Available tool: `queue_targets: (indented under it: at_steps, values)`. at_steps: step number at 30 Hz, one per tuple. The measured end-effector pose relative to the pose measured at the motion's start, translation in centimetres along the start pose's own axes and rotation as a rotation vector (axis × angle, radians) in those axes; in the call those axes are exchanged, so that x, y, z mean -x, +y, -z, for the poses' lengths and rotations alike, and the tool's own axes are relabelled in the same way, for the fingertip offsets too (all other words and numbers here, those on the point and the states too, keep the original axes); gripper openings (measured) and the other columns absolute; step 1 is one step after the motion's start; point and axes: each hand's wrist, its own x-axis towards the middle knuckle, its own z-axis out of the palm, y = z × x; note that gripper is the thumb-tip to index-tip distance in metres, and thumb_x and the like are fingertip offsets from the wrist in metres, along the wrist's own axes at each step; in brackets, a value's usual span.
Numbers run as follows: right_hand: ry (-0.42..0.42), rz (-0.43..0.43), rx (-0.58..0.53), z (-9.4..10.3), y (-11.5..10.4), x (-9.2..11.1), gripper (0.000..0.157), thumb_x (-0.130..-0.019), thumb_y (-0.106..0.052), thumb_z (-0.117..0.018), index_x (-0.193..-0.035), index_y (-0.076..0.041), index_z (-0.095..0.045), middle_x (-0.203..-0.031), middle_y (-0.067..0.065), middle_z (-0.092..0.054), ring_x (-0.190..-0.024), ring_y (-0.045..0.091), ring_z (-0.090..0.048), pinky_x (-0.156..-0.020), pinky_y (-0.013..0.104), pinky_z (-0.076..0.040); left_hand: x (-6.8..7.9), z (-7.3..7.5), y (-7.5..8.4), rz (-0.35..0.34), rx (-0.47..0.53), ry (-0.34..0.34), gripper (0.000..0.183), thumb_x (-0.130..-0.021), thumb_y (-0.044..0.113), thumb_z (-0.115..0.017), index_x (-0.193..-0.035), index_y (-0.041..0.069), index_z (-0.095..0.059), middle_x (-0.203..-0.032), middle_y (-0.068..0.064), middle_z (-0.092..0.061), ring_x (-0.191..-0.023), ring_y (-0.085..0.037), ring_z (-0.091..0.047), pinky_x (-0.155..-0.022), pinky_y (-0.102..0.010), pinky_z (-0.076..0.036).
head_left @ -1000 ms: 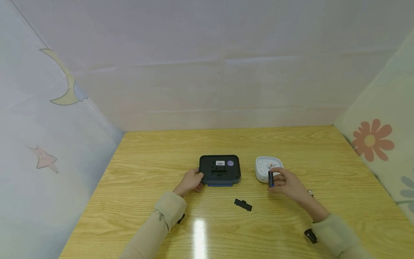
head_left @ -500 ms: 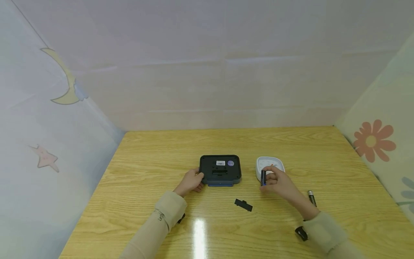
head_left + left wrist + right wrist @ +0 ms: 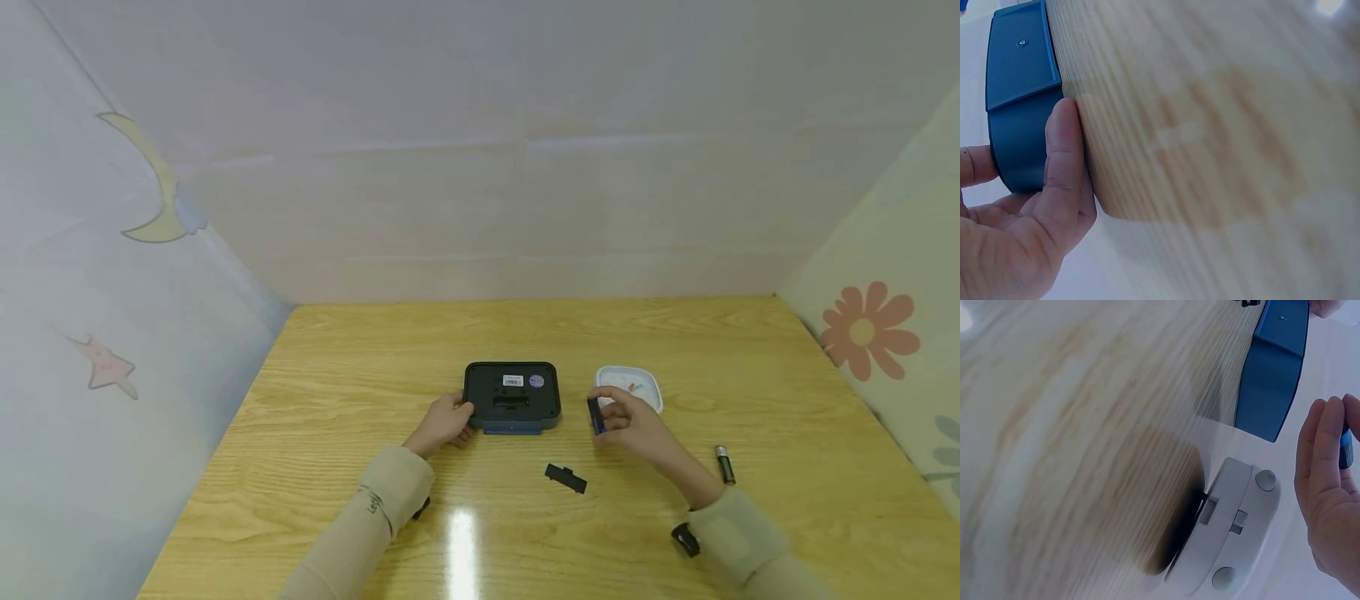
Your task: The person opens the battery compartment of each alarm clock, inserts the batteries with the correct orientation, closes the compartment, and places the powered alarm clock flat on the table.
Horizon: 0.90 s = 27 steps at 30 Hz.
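Observation:
A dark rectangular device with a black back panel (image 3: pixel 483 379) and blue sides lies back up on the table, its battery slot exposed. My left hand (image 3: pixel 444 421) grips its left side, thumb over the top edge; the left wrist view shows fingers curled along the blue side (image 3: pixel 1019 140). Between thumb and fingertips, my right hand (image 3: pixel 637 429) pinches a dark battery (image 3: pixel 595 415) with a blue end, held tilted to the device's right. Behind that hand sits a white alarm clock (image 3: pixel 624 377), partly covered by it. Toward the front lies a black battery cover (image 3: pixel 566 478).
A second battery (image 3: pixel 724 465) lies on the wooden table (image 3: pixel 360 358) to the right of my right hand. Small black objects show beside both sleeves, the right one (image 3: pixel 686 540) more plainly. Pale printed cloth walls (image 3: pixel 525 217) stand around the back and sides.
My right hand has moved left with the battery, from in front of the white clock toward the device, and the battery now leans. The second battery has come into full view. My left hand stays put.

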Motion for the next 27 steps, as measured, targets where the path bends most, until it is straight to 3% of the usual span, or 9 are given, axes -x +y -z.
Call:
queue_targets:
  at_steps: [11,17,27]
  values:
    - [-0.039,0.004,0.016,-0.6,-0.1,-0.5,0.057,-0.073,0.012,-0.065,-0.125,0.009,-0.041,-0.092,0.026,-0.055,-0.072,0.019,-0.057,-0.063,0.028,-0.050,0.1,-0.2,0.0,0.001,-0.006,0.024,0.039,-0.092,0.014,-0.038,-0.125,-0.003,-0.048,-0.072,-0.016,-0.058,-0.056,-0.020,-0.054,-0.051,-0.033,-0.051]
    - [-0.033,0.036,0.073,-0.9,0.2,-0.5,0.049,-0.077,0.006,-0.063,-0.124,0.008,-0.046,-0.088,0.018,-0.055,-0.074,0.016,-0.053,-0.062,0.028,-0.049,0.2,-0.3,-0.2,-0.009,-0.008,0.037,0.035,-0.091,0.014,-0.039,-0.118,-0.004,-0.051,-0.070,-0.015,-0.057,-0.055,-0.019,-0.054,-0.050,-0.032,-0.050]
    - [-0.045,0.041,0.105,-1.4,0.2,-0.9,0.052,-0.081,-0.001,-0.064,-0.128,0.008,-0.045,-0.091,0.020,-0.056,-0.069,0.015,-0.057,-0.060,0.031,-0.051,0.1,-0.4,-0.6,-0.026,0.007,0.033,0.037,-0.092,0.014,-0.039,-0.123,-0.004,-0.048,-0.071,-0.015,-0.057,-0.055,-0.020,-0.054,-0.049,-0.032,-0.050]
